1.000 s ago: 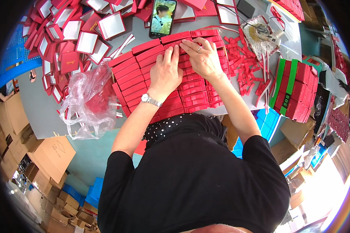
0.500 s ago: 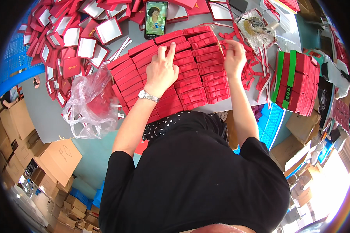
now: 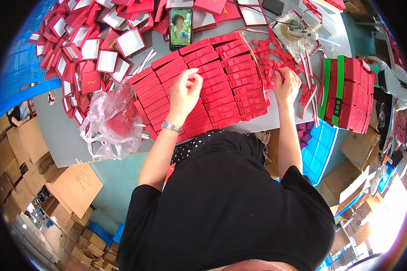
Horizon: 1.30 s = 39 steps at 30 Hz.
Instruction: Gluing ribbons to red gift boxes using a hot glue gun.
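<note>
Rows of narrow red boxes (image 3: 212, 115) stand packed together in front of me, many with a red ribbon bow on the edge facing up. Over their middle hovers my left hand (image 3: 184, 94), fingers curled in and thumb against them; whatever they may hold is too small to make out. Off the right end of the rows, my right hand (image 3: 287, 88) reaches to a loose heap of small red ribbon bows (image 3: 269, 54). Its thumb and fingertips come together at the edge of that heap, and I cannot make out what is between them.
Open red box parts with white insides (image 3: 106, 61) are heaped at the far left. A phone (image 3: 181, 29) stands behind the rows. A clear plastic bag (image 3: 111, 131) lies left, a green-strapped stack of red boxes (image 3: 348, 95) right. Ribbon strips (image 3: 308, 81) lie beside my right hand.
My left hand has lifted off the box tops and curled its outstretched fingers. My right hand has moved rightward from the rows' edge to the loose bows.
</note>
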### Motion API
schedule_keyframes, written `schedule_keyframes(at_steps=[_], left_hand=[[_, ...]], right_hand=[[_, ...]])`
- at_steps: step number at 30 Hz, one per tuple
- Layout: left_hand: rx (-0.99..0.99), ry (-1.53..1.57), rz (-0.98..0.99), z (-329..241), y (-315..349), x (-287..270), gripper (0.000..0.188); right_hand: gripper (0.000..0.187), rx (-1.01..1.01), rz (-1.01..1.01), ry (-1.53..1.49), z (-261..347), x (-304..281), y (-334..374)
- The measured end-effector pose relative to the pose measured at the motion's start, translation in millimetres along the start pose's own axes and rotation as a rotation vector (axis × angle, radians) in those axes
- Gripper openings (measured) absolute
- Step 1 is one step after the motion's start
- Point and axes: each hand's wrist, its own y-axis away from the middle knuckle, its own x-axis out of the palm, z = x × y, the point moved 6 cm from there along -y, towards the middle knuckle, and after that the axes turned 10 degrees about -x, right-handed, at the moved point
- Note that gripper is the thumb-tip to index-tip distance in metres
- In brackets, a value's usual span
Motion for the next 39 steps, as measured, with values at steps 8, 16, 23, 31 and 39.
schedule_keyframes(at_steps=[8, 16, 23, 31, 39], left_hand=[[0.077, 0.22, 0.219, -48, 22, 39, 0.023], [-0.372, 0.655, 0.161, -18, 8, 12, 0.016], [-0.48, 0.737, 0.13, 1, -1, 5, 0.015], [-0.283, 0.733, 0.086, -2, -14, -13, 0.013], [-0.043, 0.704, 0.157, -11, -10, -16, 0.019]], right_hand=[[0.019, -0.198, 0.497, -0.89, 131, -14, -46], [0.021, 0.307, 0.818, -1.378, 147, 31, -49], [0.019, 0.358, 0.79, -1.331, 151, 57, -58], [0.015, 0.293, 0.707, -1.404, 161, 53, -76], [0.014, 0.491, 0.568, -1.832, 155, 54, -62]])
